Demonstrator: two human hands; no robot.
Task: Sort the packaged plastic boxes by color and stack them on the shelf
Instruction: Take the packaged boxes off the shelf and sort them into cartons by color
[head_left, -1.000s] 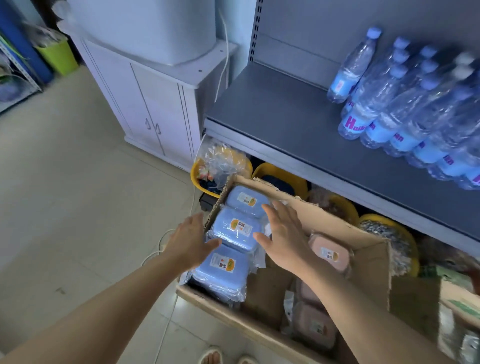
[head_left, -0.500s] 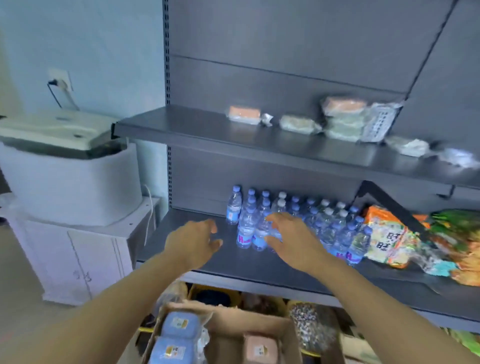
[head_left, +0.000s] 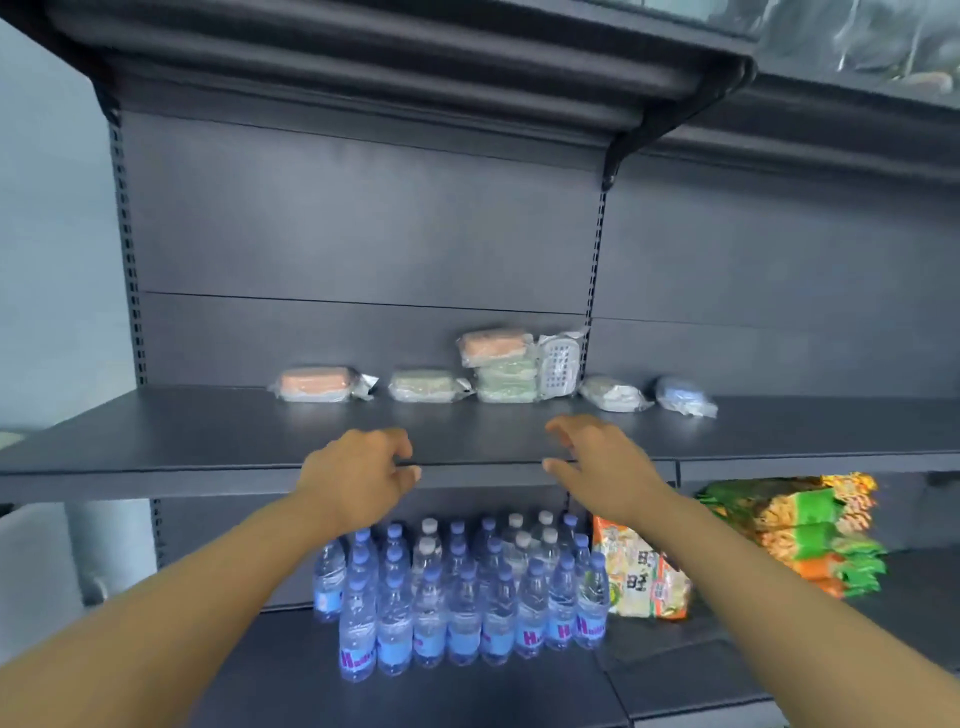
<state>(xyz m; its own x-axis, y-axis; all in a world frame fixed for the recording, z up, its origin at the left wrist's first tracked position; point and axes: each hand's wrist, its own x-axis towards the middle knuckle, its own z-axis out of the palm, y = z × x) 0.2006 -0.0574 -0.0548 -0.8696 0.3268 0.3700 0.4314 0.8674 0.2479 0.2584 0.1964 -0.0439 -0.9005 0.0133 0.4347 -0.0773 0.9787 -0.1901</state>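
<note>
both hands empty, fingers loosely curled: left hand (head_left: 363, 470) and right hand (head_left: 597, 457) hover at the front edge of the shelf (head_left: 208, 441), holding nothing. packaged boxes lie beyond the fingertips along the back: orange box (head_left: 316, 384), green box (head_left: 423, 386), a mixed stack (head_left: 501, 370) with orange on green, blue box (head_left: 680, 393) far right of the right hand. step in hand, judged: sorting. next move calls for lifting the orange off the stack.

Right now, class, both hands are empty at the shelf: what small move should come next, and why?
Probably lift the pink box off the green stack and set it on the lone pink box; the left hand and right hand hold nothing, and the colours are mixed.
</note>
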